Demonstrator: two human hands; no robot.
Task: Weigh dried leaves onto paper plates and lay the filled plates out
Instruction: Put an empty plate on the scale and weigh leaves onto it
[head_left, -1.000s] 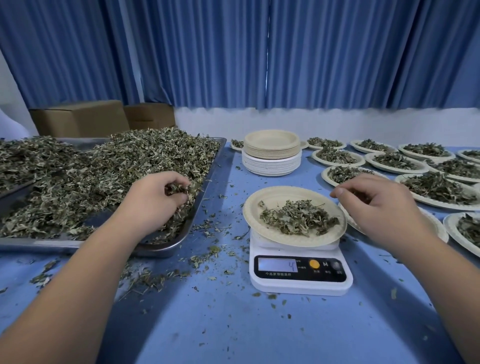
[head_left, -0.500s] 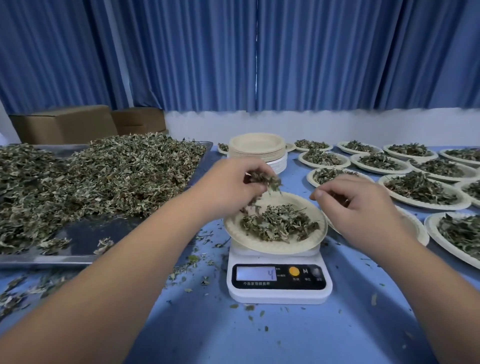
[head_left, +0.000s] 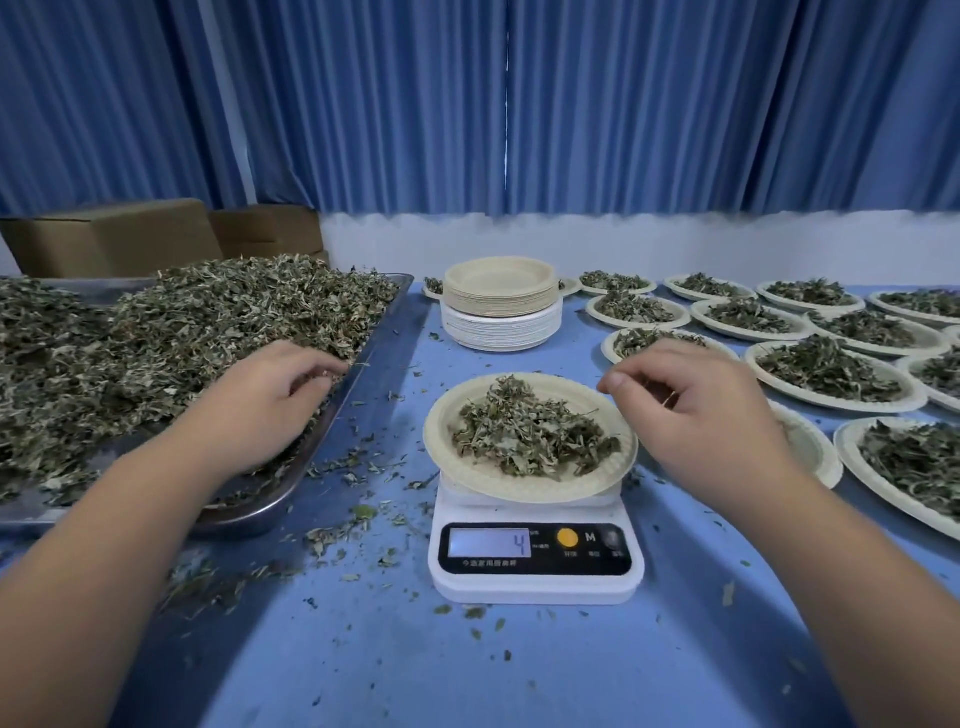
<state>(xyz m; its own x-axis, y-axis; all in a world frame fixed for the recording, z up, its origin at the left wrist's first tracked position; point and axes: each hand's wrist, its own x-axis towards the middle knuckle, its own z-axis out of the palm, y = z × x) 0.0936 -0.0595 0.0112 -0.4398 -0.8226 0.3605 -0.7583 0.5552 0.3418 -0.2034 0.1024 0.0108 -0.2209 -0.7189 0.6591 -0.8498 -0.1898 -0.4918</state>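
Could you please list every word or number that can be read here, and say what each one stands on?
"4": on the lit display of the white scale.
"M": on the scale's black panel, right of the orange button.
Line of characters under the display, and the small labels under the buttons: too blurred to read.
No other text shows.

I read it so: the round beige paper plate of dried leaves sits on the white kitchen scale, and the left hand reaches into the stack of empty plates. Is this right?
Not quite. The head view shows the left hand in the loose dried leaves on the silver metal tray, not the stack of empty plates. The rest holds.
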